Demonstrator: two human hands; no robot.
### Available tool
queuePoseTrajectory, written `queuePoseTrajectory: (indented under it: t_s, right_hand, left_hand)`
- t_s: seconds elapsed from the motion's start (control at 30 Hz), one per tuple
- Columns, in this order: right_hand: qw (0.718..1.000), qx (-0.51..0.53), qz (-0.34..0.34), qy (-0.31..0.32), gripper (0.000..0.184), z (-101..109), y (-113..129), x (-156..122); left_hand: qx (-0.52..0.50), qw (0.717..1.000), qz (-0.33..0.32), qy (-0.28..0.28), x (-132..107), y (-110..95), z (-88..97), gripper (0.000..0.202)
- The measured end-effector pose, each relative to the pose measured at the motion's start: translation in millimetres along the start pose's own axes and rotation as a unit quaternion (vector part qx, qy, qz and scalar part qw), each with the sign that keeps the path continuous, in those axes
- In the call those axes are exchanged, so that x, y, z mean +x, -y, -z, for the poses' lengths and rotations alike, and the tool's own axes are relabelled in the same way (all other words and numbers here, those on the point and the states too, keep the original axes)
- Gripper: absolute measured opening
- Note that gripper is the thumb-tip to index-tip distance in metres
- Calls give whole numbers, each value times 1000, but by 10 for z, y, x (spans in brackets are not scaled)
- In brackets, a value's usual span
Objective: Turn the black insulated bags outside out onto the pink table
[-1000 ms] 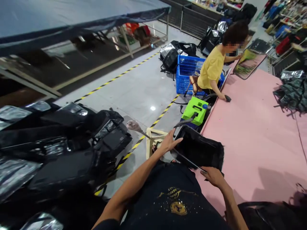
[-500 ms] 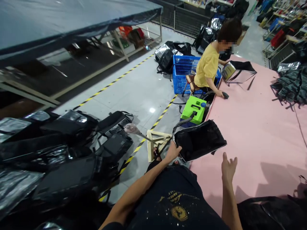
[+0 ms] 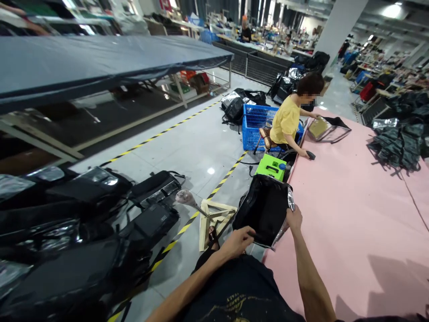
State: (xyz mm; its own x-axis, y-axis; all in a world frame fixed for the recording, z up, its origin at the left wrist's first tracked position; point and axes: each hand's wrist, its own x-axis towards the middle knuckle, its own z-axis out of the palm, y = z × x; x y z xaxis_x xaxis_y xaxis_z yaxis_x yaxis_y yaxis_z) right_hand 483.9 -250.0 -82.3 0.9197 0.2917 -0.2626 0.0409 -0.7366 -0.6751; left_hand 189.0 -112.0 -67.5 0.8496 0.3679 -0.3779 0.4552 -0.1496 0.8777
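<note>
In front of my body is a black box-shaped bag [image 3: 263,210], its dark opening facing me and silvery material along its right edge. My left hand [image 3: 238,241] is closed on the near left rim, with the fingertips just inside the opening. On the right, my right hand [image 3: 294,219] grips the silver-edged rim, thumb and fingers closed around it. The bag hangs tilted between both hands at the left edge of the pink-covered table [image 3: 342,210].
A co-worker in a yellow top [image 3: 285,120] sits ahead, handling another bag [image 3: 328,129] on the table. A green machine [image 3: 271,165] and blue crate [image 3: 251,134] stand nearby. Black bags [image 3: 77,250] cover the left floor. A wooden-based stand [image 3: 204,223] is close to my legs.
My right hand, open and apart from the bag before, now grips its rim. The bag has turned so its opening faces me more. My view has tilted upward.
</note>
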Motion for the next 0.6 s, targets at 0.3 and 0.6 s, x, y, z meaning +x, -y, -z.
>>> queuePoseTrajectory:
  t_s: [0.3, 0.6]
  right_hand:
    - [816, -144, 536, 162, 50, 364, 1625, -326]
    - [641, -136, 721, 224, 56, -164, 2436, -1132]
  left_hand:
    - [172, 919, -140, -326, -292, -546, 865, 107]
    - [44, 856, -87, -507, -1245, -413, 1256, 88]
